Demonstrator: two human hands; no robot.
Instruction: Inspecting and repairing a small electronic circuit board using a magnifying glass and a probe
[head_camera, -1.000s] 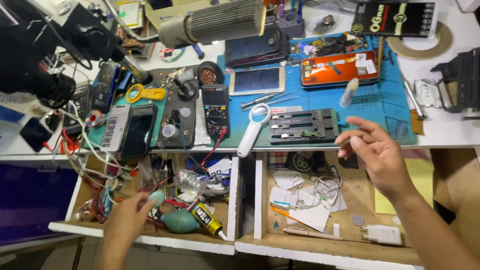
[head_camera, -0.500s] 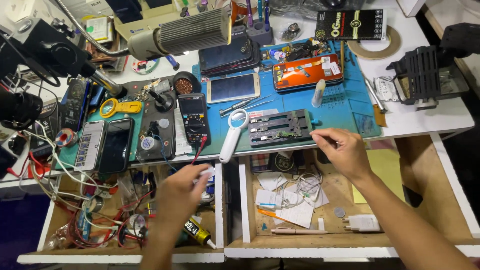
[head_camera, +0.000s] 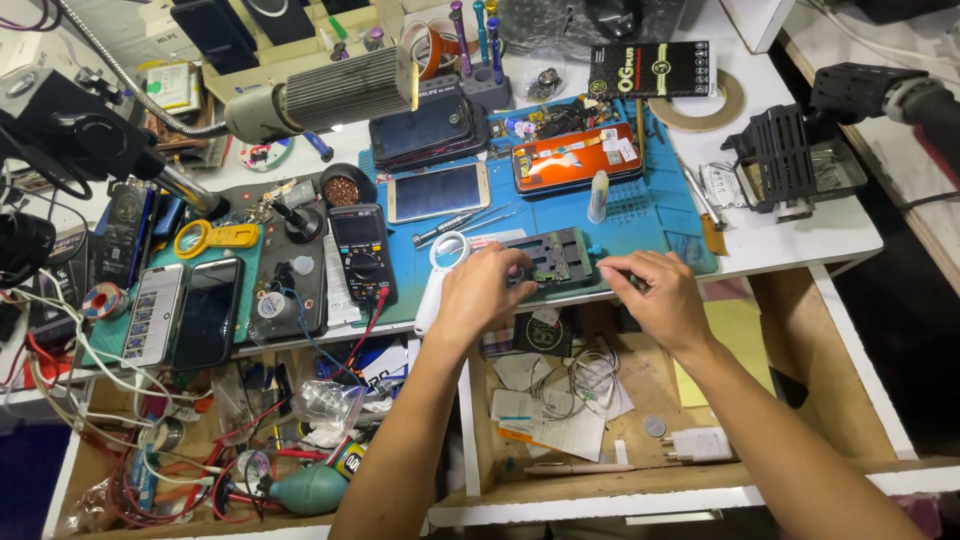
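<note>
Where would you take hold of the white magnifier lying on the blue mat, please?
Grip the white magnifier by its straight handle, coming from above and from its left side. The ring end points away from the person, the left hand crowds its right side, and the handle lies flat with the multimeter further left.

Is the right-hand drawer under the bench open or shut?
Open. The right-hand drawer is pulled out beneath the person's right hand, showing papers, a coin and a white charger inside.

I note a black rectangular package (head_camera: 652, 69) at one o'clock and a dark-screened multimeter (head_camera: 361, 254) at nine o'clock.
</note>
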